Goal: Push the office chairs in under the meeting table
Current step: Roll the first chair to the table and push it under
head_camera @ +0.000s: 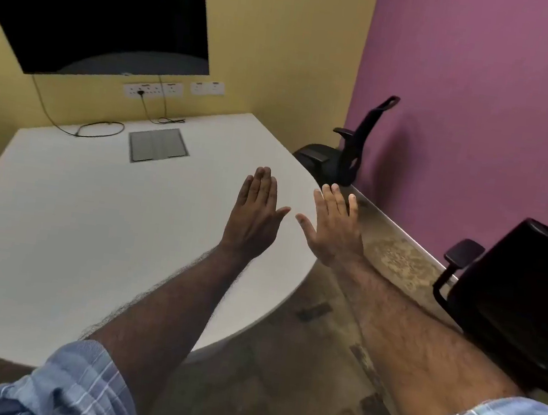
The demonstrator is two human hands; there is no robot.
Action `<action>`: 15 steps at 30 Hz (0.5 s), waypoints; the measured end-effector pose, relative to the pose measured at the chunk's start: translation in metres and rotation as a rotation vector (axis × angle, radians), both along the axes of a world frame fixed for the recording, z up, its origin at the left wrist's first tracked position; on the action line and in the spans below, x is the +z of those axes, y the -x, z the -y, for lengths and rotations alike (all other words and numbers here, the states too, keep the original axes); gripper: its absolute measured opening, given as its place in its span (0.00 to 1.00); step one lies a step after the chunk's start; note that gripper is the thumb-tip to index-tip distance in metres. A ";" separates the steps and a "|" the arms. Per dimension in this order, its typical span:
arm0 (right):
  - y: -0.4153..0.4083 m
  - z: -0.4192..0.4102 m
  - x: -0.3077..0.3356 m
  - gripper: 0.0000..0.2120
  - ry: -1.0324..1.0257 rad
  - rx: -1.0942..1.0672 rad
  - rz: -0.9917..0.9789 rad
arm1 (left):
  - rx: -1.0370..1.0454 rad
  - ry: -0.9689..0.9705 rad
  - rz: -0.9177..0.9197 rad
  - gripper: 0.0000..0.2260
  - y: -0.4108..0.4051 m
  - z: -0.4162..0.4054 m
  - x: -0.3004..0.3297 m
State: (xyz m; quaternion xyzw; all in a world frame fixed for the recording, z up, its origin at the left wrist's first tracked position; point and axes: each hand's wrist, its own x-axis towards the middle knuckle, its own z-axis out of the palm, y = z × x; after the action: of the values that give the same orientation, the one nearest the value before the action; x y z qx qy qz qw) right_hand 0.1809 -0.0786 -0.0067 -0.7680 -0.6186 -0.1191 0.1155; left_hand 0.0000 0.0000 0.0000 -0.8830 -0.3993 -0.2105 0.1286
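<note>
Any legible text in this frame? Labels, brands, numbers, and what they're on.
None can be read.
Wall-mounted screen: a small mark at the middle of its bottom edge, too blurred to read.
Wall socket plates: faint markings, too small to read.
Table's flip-up cable box, both office chairs: no text visible.

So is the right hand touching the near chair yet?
Apart. The head view shows the right hand open and held up in the air over the floor, with bare carpet plainly visible between it and the near chair.
</note>
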 end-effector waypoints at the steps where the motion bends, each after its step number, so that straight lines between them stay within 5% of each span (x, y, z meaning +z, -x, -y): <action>1: -0.006 0.007 -0.004 0.44 0.034 -0.036 0.003 | 0.006 0.019 -0.027 0.35 -0.009 0.003 -0.005; 15: -0.126 0.099 -0.093 0.39 0.074 -0.294 -0.071 | -0.132 0.230 -0.188 0.34 -0.117 0.054 -0.087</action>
State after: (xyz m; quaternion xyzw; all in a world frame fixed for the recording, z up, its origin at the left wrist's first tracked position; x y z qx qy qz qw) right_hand 0.3068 -0.1773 -0.0996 -0.8579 -0.4987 -0.0845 0.0903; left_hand 0.1175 -0.0536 -0.0868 -0.9320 -0.3482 -0.0878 0.0491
